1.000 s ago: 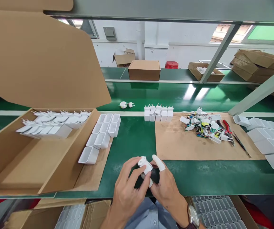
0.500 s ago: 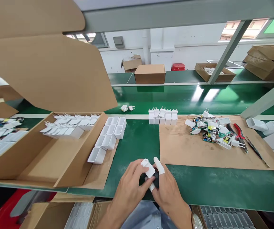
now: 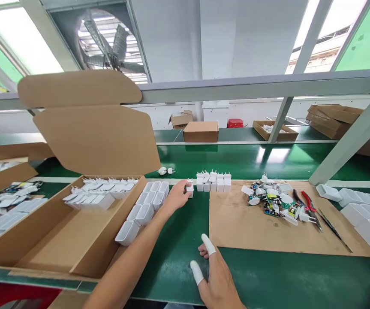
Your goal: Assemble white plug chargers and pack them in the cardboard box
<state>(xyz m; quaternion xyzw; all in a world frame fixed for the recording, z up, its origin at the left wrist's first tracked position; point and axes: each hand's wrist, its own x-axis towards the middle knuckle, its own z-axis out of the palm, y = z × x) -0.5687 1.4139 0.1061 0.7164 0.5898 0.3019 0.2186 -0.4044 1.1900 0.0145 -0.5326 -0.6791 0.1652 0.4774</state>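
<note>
My left hand (image 3: 177,196) stretches forward with its fingers closed on a white plug charger (image 3: 190,189), which stands upright with its pins on top. Just right of it is a group of similar white plug chargers (image 3: 213,182). Nearer to me, my right hand (image 3: 216,274) is over the green bench, holding nothing. White finger cots cover its thumb and forefinger, which are spread apart, while the other fingers curl in. White housings (image 3: 144,213) sit in rows left of my left forearm.
An open cardboard box (image 3: 49,240) with several chargers stands on the left. Cardboard (image 3: 252,227) on the right holds a heap of circuit boards and plug parts (image 3: 276,199), red-handled pliers (image 3: 308,201) and tweezers (image 3: 334,229). White housings (image 3: 365,210) line the right edge.
My hands have come apart. The left has carried the white charger forward to the group of chargers; the right has let go and opened. The view has tilted up.
</note>
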